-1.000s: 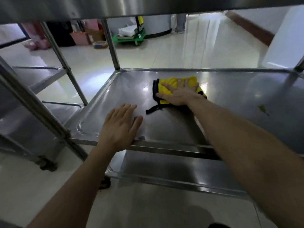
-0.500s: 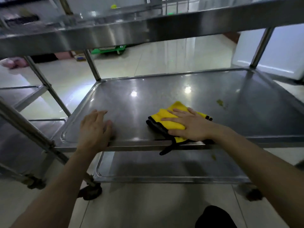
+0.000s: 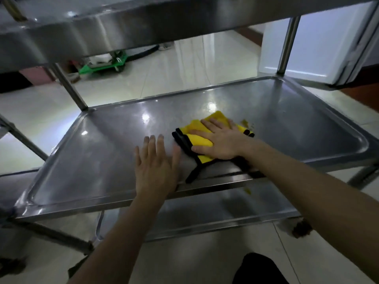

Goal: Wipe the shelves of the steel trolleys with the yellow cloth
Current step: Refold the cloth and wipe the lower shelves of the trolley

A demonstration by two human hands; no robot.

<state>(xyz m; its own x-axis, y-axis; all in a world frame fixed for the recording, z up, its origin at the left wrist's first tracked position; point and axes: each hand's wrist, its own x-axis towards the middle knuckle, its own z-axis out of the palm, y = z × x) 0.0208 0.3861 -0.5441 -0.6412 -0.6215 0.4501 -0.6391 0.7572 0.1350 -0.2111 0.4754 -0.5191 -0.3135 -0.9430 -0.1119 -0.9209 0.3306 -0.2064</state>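
Yellow cloth [image 3: 200, 141] under my right hand [image 3: 222, 140], fingers [image 3: 208, 125] straight and spread; brownish spot [image 3: 245, 121] lies just beyond them, far-right. Left hand [image 3: 156, 169] flat, bracing shelf [image 3: 92, 160].

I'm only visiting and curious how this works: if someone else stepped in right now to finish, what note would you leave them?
Left hand: open, flat on the middle shelf near its front edge.
Right hand: open, pressing the yellow cloth flat on the same shelf.
Done: how much is already wiped cannot be told.
Left: a brownish spot just beyond the cloth; then the lower shelf and top shelf.
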